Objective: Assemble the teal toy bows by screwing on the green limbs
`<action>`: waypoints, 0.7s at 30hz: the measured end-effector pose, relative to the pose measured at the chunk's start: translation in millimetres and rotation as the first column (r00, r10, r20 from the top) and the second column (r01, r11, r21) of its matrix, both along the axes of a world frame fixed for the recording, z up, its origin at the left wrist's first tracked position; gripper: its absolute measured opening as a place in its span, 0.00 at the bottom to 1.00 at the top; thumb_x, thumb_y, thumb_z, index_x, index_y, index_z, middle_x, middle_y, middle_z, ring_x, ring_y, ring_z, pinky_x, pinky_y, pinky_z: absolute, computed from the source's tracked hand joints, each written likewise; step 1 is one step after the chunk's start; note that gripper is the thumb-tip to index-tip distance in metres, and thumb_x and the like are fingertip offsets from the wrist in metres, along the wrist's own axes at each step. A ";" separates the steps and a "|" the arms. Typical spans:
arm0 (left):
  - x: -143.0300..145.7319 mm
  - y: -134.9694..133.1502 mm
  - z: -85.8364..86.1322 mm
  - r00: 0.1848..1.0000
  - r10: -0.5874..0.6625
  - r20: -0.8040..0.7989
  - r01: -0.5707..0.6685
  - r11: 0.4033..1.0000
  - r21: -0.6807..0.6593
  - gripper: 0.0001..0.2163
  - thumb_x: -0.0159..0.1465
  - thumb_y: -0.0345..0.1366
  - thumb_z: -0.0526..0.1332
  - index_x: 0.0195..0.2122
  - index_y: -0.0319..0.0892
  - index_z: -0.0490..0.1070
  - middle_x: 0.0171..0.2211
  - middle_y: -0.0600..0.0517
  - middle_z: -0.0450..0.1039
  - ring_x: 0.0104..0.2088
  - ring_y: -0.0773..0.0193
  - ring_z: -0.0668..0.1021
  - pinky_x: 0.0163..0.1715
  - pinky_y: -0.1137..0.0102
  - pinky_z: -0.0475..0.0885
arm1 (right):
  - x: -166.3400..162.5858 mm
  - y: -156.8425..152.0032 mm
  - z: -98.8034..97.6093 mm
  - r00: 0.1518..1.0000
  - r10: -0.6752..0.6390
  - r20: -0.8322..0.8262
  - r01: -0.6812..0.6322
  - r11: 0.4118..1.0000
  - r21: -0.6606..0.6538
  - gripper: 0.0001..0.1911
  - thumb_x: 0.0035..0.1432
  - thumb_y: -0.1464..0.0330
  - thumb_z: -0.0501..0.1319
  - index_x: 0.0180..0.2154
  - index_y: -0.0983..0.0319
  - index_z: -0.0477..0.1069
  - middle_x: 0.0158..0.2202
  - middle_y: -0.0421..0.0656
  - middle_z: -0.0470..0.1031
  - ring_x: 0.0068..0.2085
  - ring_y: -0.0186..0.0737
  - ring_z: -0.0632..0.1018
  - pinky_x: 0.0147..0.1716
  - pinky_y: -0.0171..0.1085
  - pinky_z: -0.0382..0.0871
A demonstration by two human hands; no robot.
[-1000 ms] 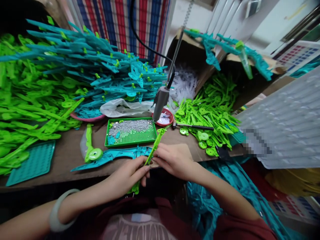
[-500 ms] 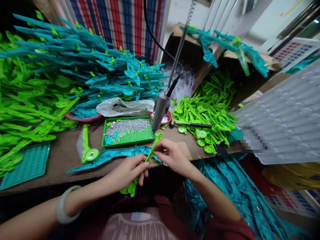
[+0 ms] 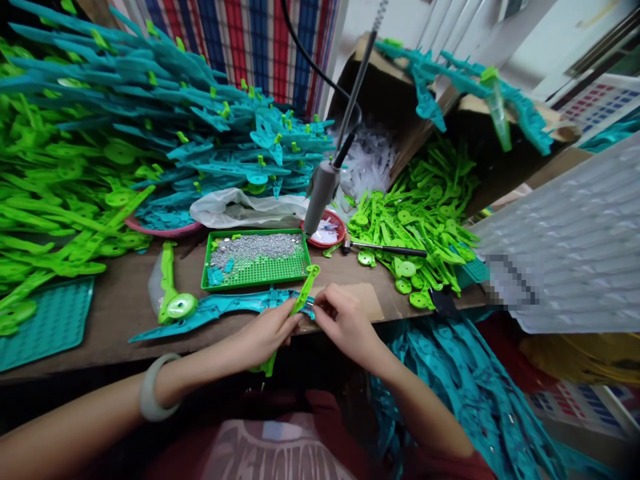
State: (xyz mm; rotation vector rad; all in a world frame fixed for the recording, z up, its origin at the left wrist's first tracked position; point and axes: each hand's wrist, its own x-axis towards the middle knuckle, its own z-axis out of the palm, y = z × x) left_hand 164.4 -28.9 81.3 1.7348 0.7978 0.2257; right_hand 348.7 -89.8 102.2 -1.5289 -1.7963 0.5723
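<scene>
left fingers [image 3: 289,325] grip the green part [image 3: 307,287] mid-length, right fingers [image 3: 326,308] beside it, hold unclear.

Room btwn tray [image 3: 265,271] & hammer [image 3: 387,249]; hanging tool [image 3: 323,191] blocks tray's R rear corner.

The left hand [image 3: 273,329] hides part of the green piece [image 3: 306,290]; whatever the right hand [image 3: 344,321] perhaps pinches is too small to tell
</scene>
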 end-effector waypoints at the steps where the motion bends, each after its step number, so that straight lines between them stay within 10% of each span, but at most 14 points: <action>1: -0.2 -1.2 0.4 1.000 -0.002 0.003 0.002 1.000 -0.015 0.13 0.68 0.49 0.51 0.36 0.45 0.66 0.26 0.55 0.69 0.27 0.62 0.72 0.30 0.69 0.66 | 1.2 0.6 -2.2 1.000 -0.008 -0.002 0.008 1.000 -0.001 0.07 0.62 0.75 0.60 0.32 0.60 0.66 0.29 0.38 0.68 0.31 0.35 0.70 0.32 0.34 0.62; 10: -1.1 -3.9 5.5 0.998 -0.058 -0.026 0.057 0.998 -0.022 0.18 0.70 0.47 0.48 0.31 0.44 0.69 0.24 0.53 0.72 0.27 0.63 0.75 0.33 0.69 0.69 | -0.3 3.9 -13.0 0.998 0.034 0.058 -0.041 0.992 0.120 0.08 0.67 0.74 0.55 0.35 0.60 0.69 0.34 0.43 0.71 0.36 0.38 0.73 0.36 0.35 0.67; 21: 10.9 -10.5 5.9 0.894 0.162 -0.417 0.036 0.904 0.427 0.18 0.72 0.46 0.47 0.39 0.44 0.74 0.30 0.42 0.76 0.33 0.49 0.79 0.36 0.63 0.68 | -0.9 -3.2 -30.8 0.824 -0.166 -0.541 0.079 0.980 -0.180 0.07 0.62 0.63 0.64 0.39 0.59 0.76 0.36 0.43 0.77 0.33 0.39 0.81 0.35 0.39 0.80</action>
